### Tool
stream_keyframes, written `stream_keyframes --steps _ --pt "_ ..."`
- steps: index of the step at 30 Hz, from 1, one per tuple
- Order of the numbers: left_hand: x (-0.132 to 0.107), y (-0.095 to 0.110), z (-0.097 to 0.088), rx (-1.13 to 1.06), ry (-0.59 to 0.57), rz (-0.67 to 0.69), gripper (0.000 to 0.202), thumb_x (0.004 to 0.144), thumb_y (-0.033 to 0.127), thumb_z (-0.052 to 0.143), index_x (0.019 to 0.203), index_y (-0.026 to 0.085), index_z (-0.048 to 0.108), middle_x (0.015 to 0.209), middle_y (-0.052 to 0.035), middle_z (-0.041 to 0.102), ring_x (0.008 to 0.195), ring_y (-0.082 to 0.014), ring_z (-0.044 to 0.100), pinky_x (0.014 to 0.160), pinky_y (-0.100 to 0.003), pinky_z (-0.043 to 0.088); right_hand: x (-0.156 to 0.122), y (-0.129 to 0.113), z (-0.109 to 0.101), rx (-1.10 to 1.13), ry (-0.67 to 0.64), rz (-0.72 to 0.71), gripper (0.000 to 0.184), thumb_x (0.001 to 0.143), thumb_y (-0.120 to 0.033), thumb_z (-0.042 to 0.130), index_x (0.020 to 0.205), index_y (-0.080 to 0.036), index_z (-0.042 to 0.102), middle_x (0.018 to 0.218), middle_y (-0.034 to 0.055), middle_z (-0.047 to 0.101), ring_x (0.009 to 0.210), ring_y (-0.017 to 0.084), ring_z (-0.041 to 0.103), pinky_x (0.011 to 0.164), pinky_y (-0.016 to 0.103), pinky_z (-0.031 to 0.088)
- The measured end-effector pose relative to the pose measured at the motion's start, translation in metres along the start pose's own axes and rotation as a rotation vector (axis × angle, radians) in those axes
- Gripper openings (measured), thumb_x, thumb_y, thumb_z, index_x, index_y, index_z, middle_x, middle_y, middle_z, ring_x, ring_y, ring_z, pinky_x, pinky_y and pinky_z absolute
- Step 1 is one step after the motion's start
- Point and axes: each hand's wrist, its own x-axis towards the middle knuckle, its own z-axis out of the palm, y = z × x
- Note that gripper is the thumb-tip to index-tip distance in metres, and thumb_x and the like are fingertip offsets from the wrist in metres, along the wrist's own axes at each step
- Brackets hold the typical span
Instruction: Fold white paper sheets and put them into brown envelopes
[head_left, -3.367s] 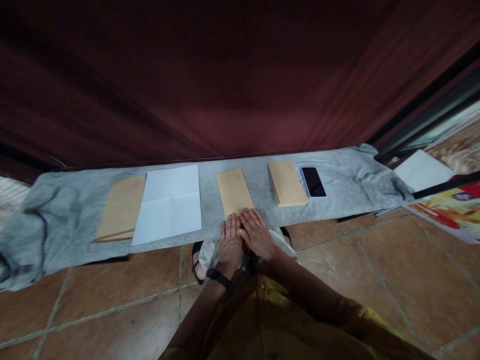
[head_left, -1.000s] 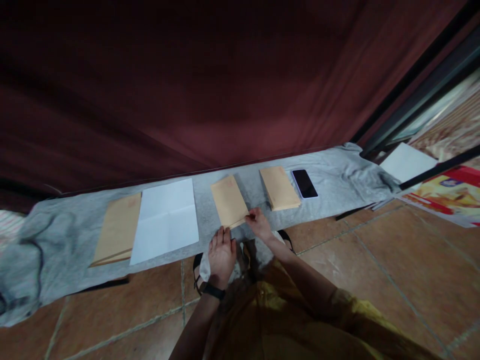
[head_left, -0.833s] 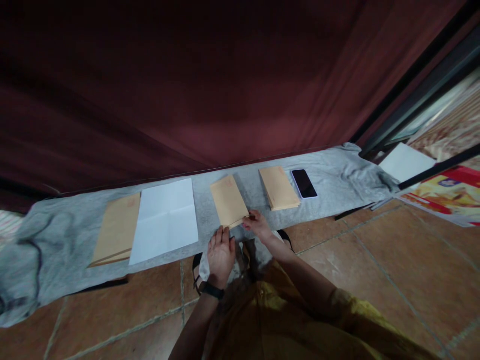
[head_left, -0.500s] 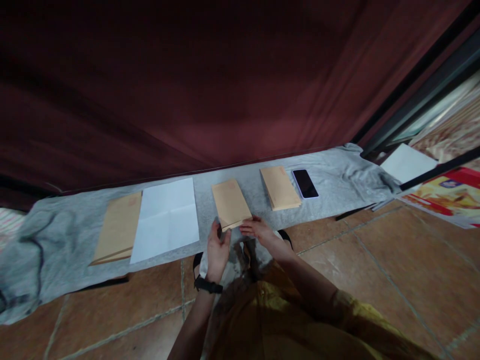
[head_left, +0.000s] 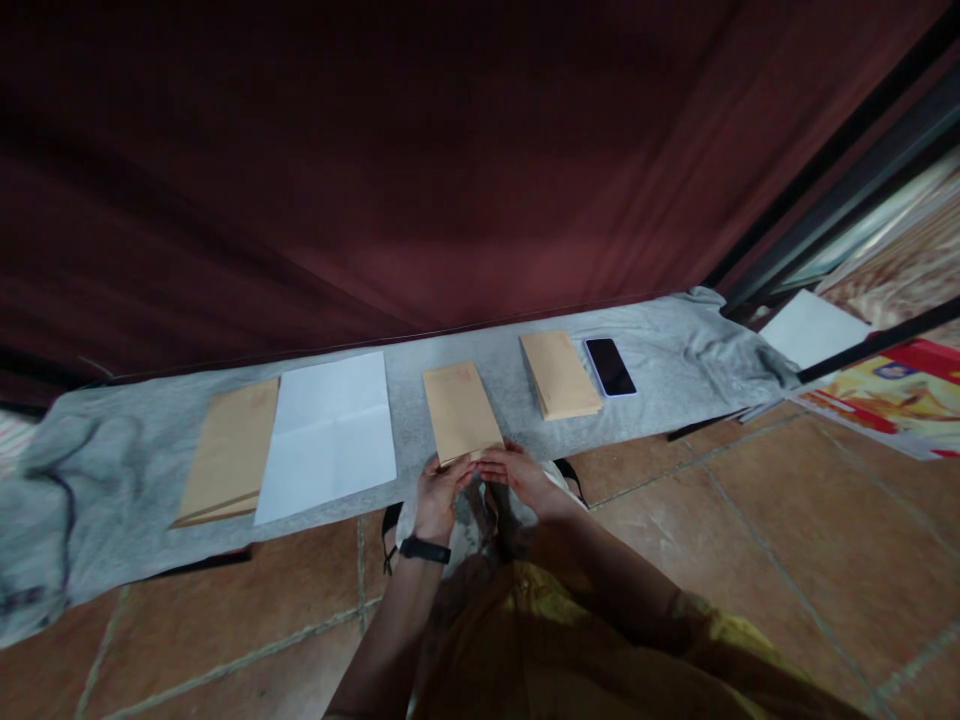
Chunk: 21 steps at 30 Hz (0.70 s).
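Note:
A brown paper envelope [head_left: 461, 405] lies in front of me on the grey cloth, its near end at the cloth's front edge. My left hand [head_left: 441, 492] holds the left part of that near end, with a dark band around its wrist. From the right, my right hand [head_left: 516, 473] grips the same end, its fingers together and nearly meeting the left fingertips. A narrow strip along the near end is partly covered by the fingers. To the right lies a small stack of brown envelopes [head_left: 561, 372].
White paper sheets [head_left: 330, 435] lie to the left, overlapping more brown envelopes [head_left: 229, 450]. A phone [head_left: 610, 367] rests right of the stack. The grey cloth [head_left: 675, 350] covers a narrow bench against a dark red curtain [head_left: 420, 200]. A red and yellow printed box [head_left: 900, 385] is at the far right.
Both hands have come closer together along the envelope's near end. The left hand has shifted slightly down and right. The strip at that end now shows less.

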Motion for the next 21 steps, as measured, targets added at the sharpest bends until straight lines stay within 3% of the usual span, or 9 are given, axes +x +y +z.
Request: stream_keyframes --steps 11,21 --pt "0.002 0.005 -0.002 0.044 0.016 -0.073 0.034 0.055 0.025 0.087 0.082 0.011 0.071 0.072 -0.0072 0.076 0.063 -0.0158 0.072 0.063 -0.025 0.055 -0.005 -0.003 0.003 -0.048 0.061 0.011 0.021 0.076 -0.035 0.073 0.089 -0.018 0.072 0.084 0.0065 0.076 0.075 0.020 0.071 0.081 0.035 0.058" --pt "0.005 0.015 -0.008 0.082 -0.021 -0.109 0.018 0.068 0.021 0.079 0.079 0.011 0.068 0.071 -0.0096 0.076 0.067 -0.0174 0.074 0.065 -0.024 0.058 -0.004 -0.009 -0.006 -0.063 0.124 0.029 0.016 0.082 -0.033 0.067 0.082 -0.017 0.067 0.080 0.0074 0.075 0.069 0.019 0.070 0.070 0.032 0.058"
